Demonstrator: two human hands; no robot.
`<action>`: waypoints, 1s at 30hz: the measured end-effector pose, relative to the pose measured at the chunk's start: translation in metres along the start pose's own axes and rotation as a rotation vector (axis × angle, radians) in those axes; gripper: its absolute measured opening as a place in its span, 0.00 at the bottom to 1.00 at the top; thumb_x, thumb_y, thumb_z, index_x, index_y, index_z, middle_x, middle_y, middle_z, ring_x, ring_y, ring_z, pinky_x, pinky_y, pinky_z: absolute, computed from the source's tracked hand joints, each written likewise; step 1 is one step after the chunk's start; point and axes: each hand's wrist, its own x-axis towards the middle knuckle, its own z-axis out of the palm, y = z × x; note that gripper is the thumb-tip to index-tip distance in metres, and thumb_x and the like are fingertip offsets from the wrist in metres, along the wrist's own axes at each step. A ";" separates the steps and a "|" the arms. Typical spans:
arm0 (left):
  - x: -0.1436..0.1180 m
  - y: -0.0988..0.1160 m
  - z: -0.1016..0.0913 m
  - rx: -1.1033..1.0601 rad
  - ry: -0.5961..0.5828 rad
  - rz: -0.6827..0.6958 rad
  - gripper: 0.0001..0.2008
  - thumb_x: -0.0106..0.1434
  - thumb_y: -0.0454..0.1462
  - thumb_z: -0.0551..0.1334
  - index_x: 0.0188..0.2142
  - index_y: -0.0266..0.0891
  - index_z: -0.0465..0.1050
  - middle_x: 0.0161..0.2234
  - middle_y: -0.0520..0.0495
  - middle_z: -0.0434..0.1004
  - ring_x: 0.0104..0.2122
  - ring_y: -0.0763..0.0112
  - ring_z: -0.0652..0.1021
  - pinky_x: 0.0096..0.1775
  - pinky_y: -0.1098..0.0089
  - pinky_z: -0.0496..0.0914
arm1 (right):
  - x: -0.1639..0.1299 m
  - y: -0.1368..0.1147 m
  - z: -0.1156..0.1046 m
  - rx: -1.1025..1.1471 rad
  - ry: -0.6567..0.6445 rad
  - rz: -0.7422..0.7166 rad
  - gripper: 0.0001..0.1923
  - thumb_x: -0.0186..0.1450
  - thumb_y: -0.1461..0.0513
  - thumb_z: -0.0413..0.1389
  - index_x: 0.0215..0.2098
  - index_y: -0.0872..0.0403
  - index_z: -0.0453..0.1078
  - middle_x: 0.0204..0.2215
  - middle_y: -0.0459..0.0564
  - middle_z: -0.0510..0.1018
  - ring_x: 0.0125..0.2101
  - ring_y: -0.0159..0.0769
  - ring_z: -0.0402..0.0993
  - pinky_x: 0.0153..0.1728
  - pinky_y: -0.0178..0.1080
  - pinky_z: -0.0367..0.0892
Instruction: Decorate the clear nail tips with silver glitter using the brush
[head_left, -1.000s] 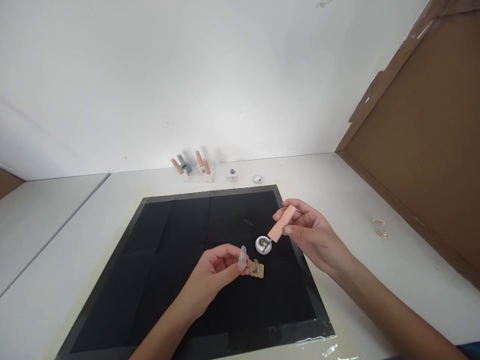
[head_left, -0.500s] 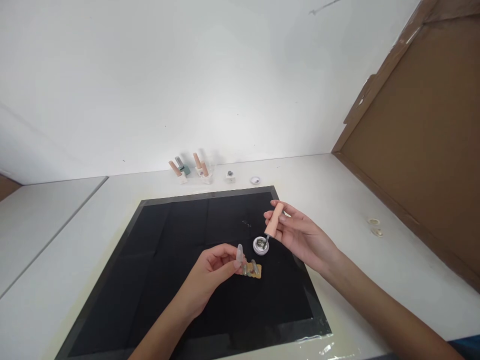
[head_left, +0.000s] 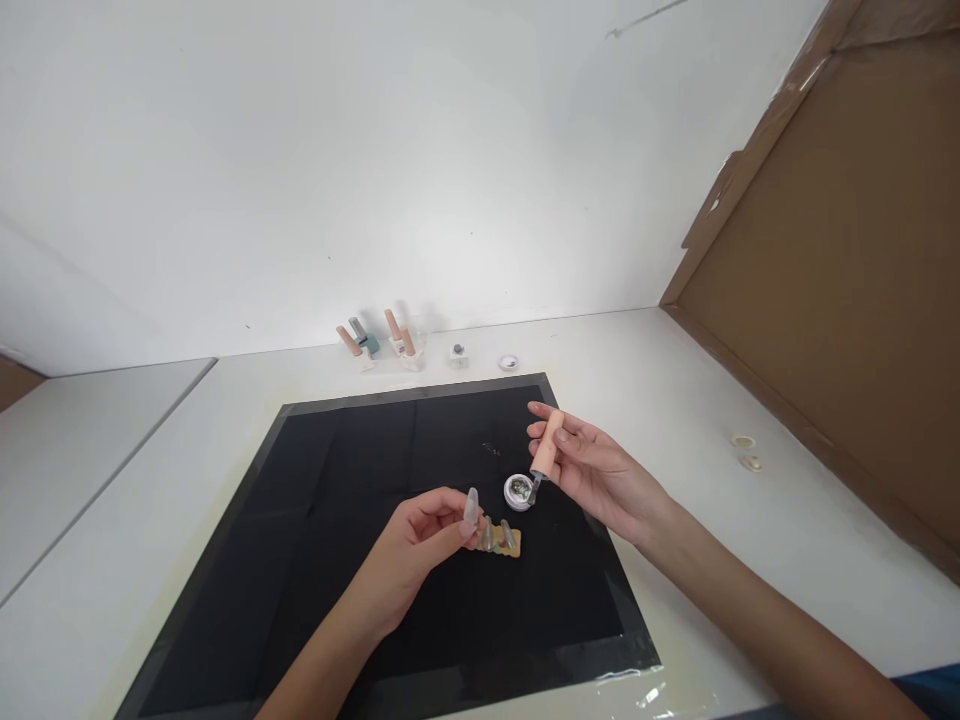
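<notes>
My left hand (head_left: 427, 535) pinches a clear, pale false nail (head_left: 471, 506) upright between thumb and fingers. Partly behind those fingers lies a small yellowish holder (head_left: 513, 547) with silvery-grey nails (head_left: 506, 535) standing on it. Between finger and thumb, my right hand (head_left: 592, 460) grips a nail polish brush (head_left: 550, 441) by its peach-coloured handle. Its grey-coated tip points down at the right rim of a small round white pot (head_left: 517, 492) with shiny silvery contents. Whether the tip touches the rim I cannot tell.
A black mat (head_left: 360, 600) is taped to the white table (head_left: 675, 400). Along the back stand peach-capped polish bottles (head_left: 405, 348), a small clear jar (head_left: 458, 355) and a round lid (head_left: 508, 362). Two small round pieces (head_left: 750, 463) lie at right, near a cardboard panel (head_left: 825, 250).
The brush tip has moved from inside the pot to its right rim. The right forefinger has lifted off the handle a little. The left hand with the false nail has shifted slightly left.
</notes>
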 end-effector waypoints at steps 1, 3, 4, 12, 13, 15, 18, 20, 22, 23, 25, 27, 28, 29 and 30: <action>-0.001 0.001 0.000 -0.009 -0.011 0.006 0.07 0.53 0.39 0.68 0.26 0.37 0.77 0.25 0.51 0.74 0.27 0.74 0.70 0.34 0.73 0.65 | 0.000 0.000 -0.001 -0.009 0.002 -0.008 0.14 0.60 0.64 0.61 0.45 0.52 0.72 0.36 0.46 0.77 0.35 0.29 0.73 0.41 0.32 0.68; -0.003 0.002 -0.001 -0.026 -0.031 0.022 0.07 0.53 0.40 0.69 0.27 0.37 0.77 0.26 0.51 0.74 0.26 0.75 0.70 0.33 0.73 0.65 | 0.000 0.000 -0.002 -0.030 0.007 -0.026 0.12 0.60 0.62 0.61 0.42 0.52 0.73 0.35 0.46 0.77 0.35 0.29 0.73 0.41 0.32 0.68; -0.004 0.002 -0.001 -0.030 -0.035 0.030 0.07 0.53 0.40 0.69 0.26 0.37 0.77 0.26 0.51 0.74 0.26 0.74 0.70 0.33 0.73 0.66 | 0.001 0.001 -0.003 -0.037 0.009 -0.035 0.10 0.60 0.62 0.62 0.41 0.52 0.74 0.34 0.46 0.77 0.35 0.30 0.73 0.41 0.32 0.68; 0.001 0.000 -0.009 -0.113 -0.012 0.053 0.07 0.53 0.39 0.69 0.27 0.37 0.77 0.26 0.50 0.73 0.26 0.74 0.70 0.32 0.72 0.67 | 0.001 0.002 -0.007 -0.087 0.017 -0.056 0.07 0.60 0.60 0.61 0.38 0.50 0.74 0.33 0.45 0.75 0.35 0.30 0.72 0.41 0.33 0.68; 0.002 -0.001 -0.010 -0.136 -0.014 0.057 0.07 0.53 0.39 0.69 0.27 0.37 0.77 0.27 0.50 0.73 0.26 0.74 0.70 0.32 0.72 0.67 | 0.001 0.003 -0.007 -0.092 0.014 -0.054 0.07 0.60 0.60 0.61 0.38 0.50 0.74 0.33 0.44 0.75 0.35 0.29 0.72 0.41 0.33 0.68; 0.004 -0.003 -0.013 -0.172 -0.021 0.062 0.06 0.54 0.38 0.68 0.28 0.37 0.77 0.28 0.49 0.74 0.25 0.75 0.70 0.31 0.73 0.66 | 0.001 0.003 -0.007 -0.084 0.010 -0.053 0.06 0.60 0.60 0.61 0.37 0.50 0.74 0.32 0.44 0.74 0.35 0.29 0.72 0.41 0.32 0.67; 0.007 -0.004 -0.016 -0.210 -0.018 0.075 0.05 0.55 0.37 0.68 0.29 0.36 0.76 0.28 0.50 0.74 0.25 0.76 0.70 0.31 0.74 0.66 | 0.002 0.004 -0.007 -0.062 0.013 -0.054 0.06 0.60 0.60 0.62 0.37 0.51 0.74 0.32 0.45 0.74 0.34 0.29 0.71 0.40 0.32 0.67; 0.007 -0.004 -0.019 -0.230 -0.009 0.091 0.05 0.55 0.37 0.68 0.29 0.36 0.76 0.28 0.50 0.73 0.26 0.76 0.70 0.32 0.74 0.66 | 0.002 0.004 -0.006 -0.087 0.014 -0.066 0.07 0.60 0.60 0.62 0.37 0.50 0.74 0.32 0.44 0.74 0.34 0.29 0.71 0.40 0.33 0.67; 0.008 -0.003 -0.023 -0.253 0.009 0.125 0.04 0.56 0.36 0.67 0.29 0.37 0.76 0.28 0.50 0.73 0.26 0.77 0.70 0.32 0.74 0.67 | 0.001 0.002 -0.005 -0.143 0.013 -0.085 0.07 0.60 0.58 0.61 0.37 0.50 0.74 0.32 0.44 0.73 0.34 0.29 0.70 0.41 0.34 0.66; 0.007 -0.001 -0.025 -0.265 0.023 0.146 0.04 0.56 0.36 0.67 0.29 0.37 0.76 0.28 0.50 0.72 0.26 0.77 0.70 0.32 0.74 0.67 | 0.000 0.001 -0.004 -0.177 0.010 -0.094 0.07 0.61 0.58 0.61 0.37 0.50 0.73 0.32 0.45 0.73 0.35 0.30 0.70 0.41 0.35 0.66; 0.006 0.001 -0.030 -0.289 0.057 0.185 0.04 0.55 0.36 0.67 0.29 0.37 0.76 0.28 0.51 0.72 0.26 0.77 0.69 0.32 0.74 0.67 | -0.001 -0.003 -0.002 -0.249 -0.009 -0.103 0.07 0.62 0.58 0.59 0.38 0.50 0.73 0.33 0.46 0.73 0.35 0.32 0.70 0.42 0.37 0.65; 0.004 0.005 -0.033 -0.313 0.082 0.217 0.04 0.55 0.35 0.67 0.29 0.37 0.76 0.27 0.51 0.71 0.25 0.77 0.69 0.32 0.74 0.67 | -0.004 -0.007 0.000 -0.321 -0.049 -0.111 0.08 0.64 0.59 0.57 0.40 0.51 0.72 0.34 0.47 0.72 0.38 0.35 0.70 0.44 0.39 0.64; 0.003 0.007 -0.035 -0.326 0.087 0.232 0.03 0.56 0.35 0.67 0.29 0.37 0.76 0.27 0.51 0.71 0.25 0.77 0.69 0.32 0.74 0.67 | -0.006 -0.008 0.002 -0.355 -0.072 -0.126 0.08 0.64 0.59 0.55 0.41 0.50 0.72 0.35 0.48 0.72 0.39 0.36 0.70 0.46 0.41 0.64; 0.002 0.008 -0.036 -0.339 0.087 0.246 0.03 0.56 0.34 0.67 0.29 0.36 0.76 0.27 0.51 0.71 0.25 0.77 0.69 0.32 0.74 0.67 | -0.008 -0.009 0.003 -0.394 -0.092 -0.149 0.09 0.65 0.60 0.54 0.42 0.50 0.72 0.35 0.48 0.71 0.40 0.37 0.70 0.46 0.42 0.64; 0.001 0.010 -0.036 -0.351 0.082 0.260 0.03 0.56 0.34 0.67 0.30 0.36 0.76 0.27 0.51 0.71 0.25 0.78 0.69 0.32 0.74 0.67 | -0.010 -0.010 0.004 -0.440 -0.106 -0.183 0.09 0.65 0.61 0.53 0.42 0.49 0.72 0.35 0.48 0.70 0.38 0.37 0.69 0.46 0.42 0.64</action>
